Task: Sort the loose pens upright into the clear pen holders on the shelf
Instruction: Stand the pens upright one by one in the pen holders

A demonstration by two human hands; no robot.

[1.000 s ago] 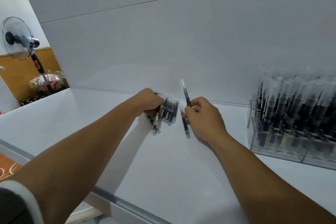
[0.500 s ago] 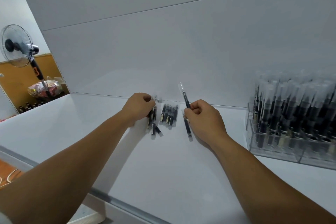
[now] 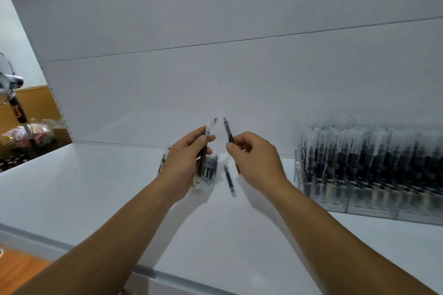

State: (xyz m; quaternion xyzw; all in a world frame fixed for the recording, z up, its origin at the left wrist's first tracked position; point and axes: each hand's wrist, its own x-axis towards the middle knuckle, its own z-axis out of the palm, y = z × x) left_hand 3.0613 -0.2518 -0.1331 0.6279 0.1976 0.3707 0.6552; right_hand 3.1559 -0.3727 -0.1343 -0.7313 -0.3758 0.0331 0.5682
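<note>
My left hand point(image 3: 185, 163) holds a black pen with a clear cap point(image 3: 208, 132), raised above the white shelf point(image 3: 96, 187) with its tip pointing up. To its right, my right hand point(image 3: 256, 158) pinches another black pen point(image 3: 229, 130), also tip up. Several loose pens point(image 3: 211, 169) lie on the shelf below and between the hands. One single pen point(image 3: 229, 179) lies apart, just right of that pile. At the right stands the clear pen holder point(image 3: 374, 201), packed with several upright black pens.
A white back panel point(image 3: 215, 79) rises behind the shelf. The shelf's front edge point(image 3: 155, 273) runs across the bottom. Past the left end stand a fan point(image 3: 12, 93) and a bag of packaged goods point(image 3: 26, 134).
My left hand has lifted off the pile with a pen in it. Both hands have risen slightly, and the view has turned a little to the right.
</note>
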